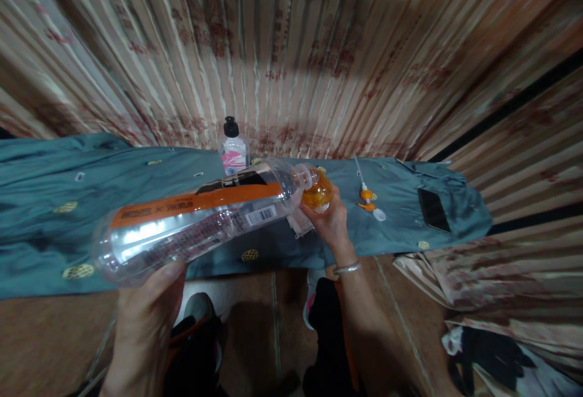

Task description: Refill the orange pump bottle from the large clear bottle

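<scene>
A large clear plastic bottle (pixel 200 221) with an orange and silver label lies tilted across the view, its neck to the right. My left hand (pixel 152 294) grips it from below near its base. My right hand (pixel 328 218) is closed round a small container of amber liquid (pixel 319 190), right at the big bottle's mouth. Whether the two rims touch, I cannot tell. To the right, an orange pump top (pixel 365 196) with a clear tube lies beside a small whitish disc (pixel 379 215).
Behind the big bottle stands a small bottle with a black cap (pixel 232 148). A dark phone (pixel 433 209) lies at the right of the teal cloth-covered surface (pixel 392 233). A pale folded cloth or tissue (pixel 300 225) sits under my right hand. Patterned curtains (pixel 282 51) hang behind.
</scene>
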`<state>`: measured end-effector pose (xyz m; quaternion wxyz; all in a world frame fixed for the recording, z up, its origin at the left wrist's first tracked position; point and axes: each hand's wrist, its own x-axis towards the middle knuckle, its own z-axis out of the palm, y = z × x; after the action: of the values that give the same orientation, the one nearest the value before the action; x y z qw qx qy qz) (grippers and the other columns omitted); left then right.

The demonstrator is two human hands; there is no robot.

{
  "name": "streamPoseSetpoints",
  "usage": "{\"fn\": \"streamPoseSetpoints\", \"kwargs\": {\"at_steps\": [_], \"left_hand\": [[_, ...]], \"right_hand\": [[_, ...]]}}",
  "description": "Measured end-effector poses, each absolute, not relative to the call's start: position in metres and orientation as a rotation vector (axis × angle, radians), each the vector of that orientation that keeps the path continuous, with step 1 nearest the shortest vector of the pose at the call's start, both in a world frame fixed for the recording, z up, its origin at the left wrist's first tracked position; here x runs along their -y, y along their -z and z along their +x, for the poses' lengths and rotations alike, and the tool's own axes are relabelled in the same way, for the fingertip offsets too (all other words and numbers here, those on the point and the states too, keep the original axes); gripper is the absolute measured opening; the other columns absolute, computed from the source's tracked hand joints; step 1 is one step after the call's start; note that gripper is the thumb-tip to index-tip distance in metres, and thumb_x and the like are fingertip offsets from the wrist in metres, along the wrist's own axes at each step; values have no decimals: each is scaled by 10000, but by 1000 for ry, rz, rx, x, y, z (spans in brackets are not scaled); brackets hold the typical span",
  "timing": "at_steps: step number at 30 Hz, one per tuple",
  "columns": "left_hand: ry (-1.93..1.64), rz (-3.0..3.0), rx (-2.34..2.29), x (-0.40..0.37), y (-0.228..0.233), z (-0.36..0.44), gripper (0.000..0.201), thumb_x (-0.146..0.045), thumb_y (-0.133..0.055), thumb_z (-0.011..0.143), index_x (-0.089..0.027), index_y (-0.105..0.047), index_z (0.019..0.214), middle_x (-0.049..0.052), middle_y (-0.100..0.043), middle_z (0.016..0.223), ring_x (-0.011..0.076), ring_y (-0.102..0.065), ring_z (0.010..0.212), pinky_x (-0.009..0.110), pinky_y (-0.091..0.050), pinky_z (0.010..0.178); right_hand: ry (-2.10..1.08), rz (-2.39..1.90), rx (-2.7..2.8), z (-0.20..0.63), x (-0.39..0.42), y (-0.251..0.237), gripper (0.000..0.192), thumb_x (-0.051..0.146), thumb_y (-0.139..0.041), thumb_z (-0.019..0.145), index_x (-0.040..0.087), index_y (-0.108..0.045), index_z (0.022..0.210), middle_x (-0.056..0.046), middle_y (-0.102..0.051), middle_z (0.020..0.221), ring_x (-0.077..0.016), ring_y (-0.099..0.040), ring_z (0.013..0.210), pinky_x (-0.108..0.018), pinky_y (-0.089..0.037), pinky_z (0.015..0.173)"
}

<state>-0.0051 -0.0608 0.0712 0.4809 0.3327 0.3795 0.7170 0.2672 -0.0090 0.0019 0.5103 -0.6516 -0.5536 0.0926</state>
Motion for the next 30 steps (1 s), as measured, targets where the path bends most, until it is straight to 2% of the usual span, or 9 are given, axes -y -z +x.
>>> {"fn": "streamPoseSetpoints", "kwargs": {"at_steps": [7, 22, 30], "left_hand": [[-1739, 816, -943, 63, -73, -4, 710, -241, -872, 591, -399, -656, 1249, -30, -763, 1122, 291, -613, 1249, 437, -515, 1078], [-1752, 800, -948, 63, -73, -4, 750, -228, -870, 583, -405, -636, 1273, -38, -752, 1158, 276, -617, 1246, 397, -531, 1061], [-1750, 825, -941, 62, -74, -3, 742, -238, -869, 584, -425, -640, 1264, -39, -753, 1154, 291, -644, 1205, 435, -518, 1075]], "right_hand": [[-204, -1583, 1352, 268, 9, -2, 710, 459, -834, 678, 199, -541, 1270, -125, -724, 1194, -309, -711, 1086, -452, -585, 916], [-180, -1573, 1353, 268, 9, -2, 715, 469, -827, 680, 194, -537, 1272, -134, -717, 1220, -309, -706, 1104, -456, -581, 930], [-172, -1572, 1355, 269, 8, 1, 715, 457, -835, 674, 208, -542, 1276, -120, -725, 1198, -306, -713, 1083, -448, -588, 909]]}}
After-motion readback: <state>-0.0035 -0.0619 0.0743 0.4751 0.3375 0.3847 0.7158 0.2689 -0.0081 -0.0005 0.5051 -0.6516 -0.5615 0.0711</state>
